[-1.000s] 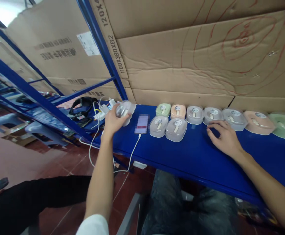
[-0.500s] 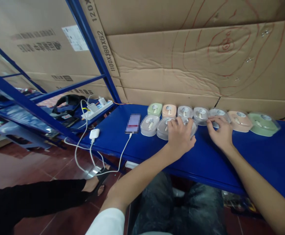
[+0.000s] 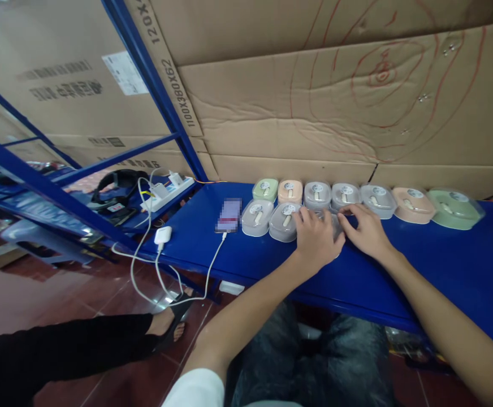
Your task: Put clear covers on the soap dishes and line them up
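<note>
Small lidded plastic boxes stand in two rows on a blue shelf (image 3: 441, 265): green (image 3: 265, 189), peach (image 3: 290, 191) and several clear grey ones behind, two grey boxes (image 3: 256, 217) in front. My left hand (image 3: 316, 240) rests on a clear grey box (image 3: 334, 223) at the right end of the front row, mostly hiding it. My right hand (image 3: 366, 230) touches the same box from the right, fingers spread. A peach box (image 3: 413, 204) and a large green box (image 3: 454, 208) end the back row.
A phone (image 3: 228, 215) on a white charging cable lies left of the boxes. A white charger (image 3: 163, 234), a power strip (image 3: 168, 189) and black headphones (image 3: 115, 186) sit further left. Cardboard sheets (image 3: 297, 102) line the back. Another person's leg (image 3: 60, 350) stretches across the floor.
My left hand carried a clear grey box from the far left to the front row and now presses it down. My right hand moved left to meet it.
</note>
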Available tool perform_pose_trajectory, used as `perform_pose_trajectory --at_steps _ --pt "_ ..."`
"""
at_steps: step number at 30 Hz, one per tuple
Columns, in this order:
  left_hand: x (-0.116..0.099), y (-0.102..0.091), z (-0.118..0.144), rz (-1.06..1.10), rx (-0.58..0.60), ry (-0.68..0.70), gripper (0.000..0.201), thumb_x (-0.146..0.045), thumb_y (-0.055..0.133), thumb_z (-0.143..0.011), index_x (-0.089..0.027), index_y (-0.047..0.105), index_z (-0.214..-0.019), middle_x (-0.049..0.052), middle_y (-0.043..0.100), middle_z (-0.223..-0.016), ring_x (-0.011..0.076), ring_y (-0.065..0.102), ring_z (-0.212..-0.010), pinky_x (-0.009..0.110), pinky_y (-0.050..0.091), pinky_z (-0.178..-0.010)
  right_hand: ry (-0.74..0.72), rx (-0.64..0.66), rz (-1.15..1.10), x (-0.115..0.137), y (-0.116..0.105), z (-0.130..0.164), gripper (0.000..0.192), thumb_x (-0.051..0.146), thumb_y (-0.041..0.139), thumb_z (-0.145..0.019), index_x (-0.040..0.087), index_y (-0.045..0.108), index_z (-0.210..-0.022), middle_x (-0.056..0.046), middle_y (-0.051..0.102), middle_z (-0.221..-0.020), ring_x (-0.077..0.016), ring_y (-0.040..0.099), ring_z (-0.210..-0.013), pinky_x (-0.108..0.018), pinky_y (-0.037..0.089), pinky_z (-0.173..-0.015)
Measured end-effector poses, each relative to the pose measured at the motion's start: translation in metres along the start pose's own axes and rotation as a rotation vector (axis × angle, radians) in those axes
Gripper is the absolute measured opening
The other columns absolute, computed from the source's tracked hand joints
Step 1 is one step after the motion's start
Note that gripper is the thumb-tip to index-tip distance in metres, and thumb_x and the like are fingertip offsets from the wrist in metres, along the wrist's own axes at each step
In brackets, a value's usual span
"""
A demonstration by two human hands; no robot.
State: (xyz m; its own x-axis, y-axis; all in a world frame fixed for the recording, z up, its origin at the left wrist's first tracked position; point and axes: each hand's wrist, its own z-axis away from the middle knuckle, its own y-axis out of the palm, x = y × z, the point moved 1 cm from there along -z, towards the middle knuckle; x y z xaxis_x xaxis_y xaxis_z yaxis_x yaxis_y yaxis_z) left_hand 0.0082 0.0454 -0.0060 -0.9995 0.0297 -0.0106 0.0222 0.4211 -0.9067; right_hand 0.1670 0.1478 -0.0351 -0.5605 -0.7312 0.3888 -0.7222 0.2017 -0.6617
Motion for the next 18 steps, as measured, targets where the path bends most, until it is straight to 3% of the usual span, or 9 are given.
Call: perform_pose_trajectory --at_steps 5,11,18 --pt "-0.001 -0.002 0.011 0.03 0.013 0.001 0.095 -0.076 0.066 -0.097 -0.008 0.057 -0.162 0.03 0.071 -0.139 0.0543 0.055 -0.14 0.077 0.038 -0.12 0.071 0.043 -0.051 0.004 -0.003 -0.002 0.025 0.045 0.058 -0.108 0.023 0.068 -0.103 -0.009 0.078 -0.098 -0.0288 0.074 -0.089 -0.043 0.057 -0.085" --pt "-0.004 0.0 0.018 0.033 0.028 0.0 0.091 -0.072 0.065 -0.101 -0.006 0.055 -0.164 0.032 0.067 -0.143 0.0551 0.054 -0.143 0.077 0.04 -0.12 0.166 0.087 -0.108 0.005 -0.004 -0.002 0.028 0.047 0.056 -0.108 0.023 0.069 -0.103 -0.009 0.08 -0.096 -0.0279 0.075 -0.083 -0.041 0.055 -0.078" --pt "0.001 0.006 0.015 0.052 0.015 0.055 0.095 -0.076 0.064 -0.1 -0.007 0.056 -0.163 0.03 0.07 -0.137 0.0541 0.058 -0.138 0.075 0.044 -0.118 0.188 0.146 -0.159 0.0 0.001 0.0 0.026 0.043 0.059 -0.106 0.023 0.073 -0.116 -0.011 0.084 -0.107 -0.0308 0.08 -0.094 -0.046 0.061 -0.088"
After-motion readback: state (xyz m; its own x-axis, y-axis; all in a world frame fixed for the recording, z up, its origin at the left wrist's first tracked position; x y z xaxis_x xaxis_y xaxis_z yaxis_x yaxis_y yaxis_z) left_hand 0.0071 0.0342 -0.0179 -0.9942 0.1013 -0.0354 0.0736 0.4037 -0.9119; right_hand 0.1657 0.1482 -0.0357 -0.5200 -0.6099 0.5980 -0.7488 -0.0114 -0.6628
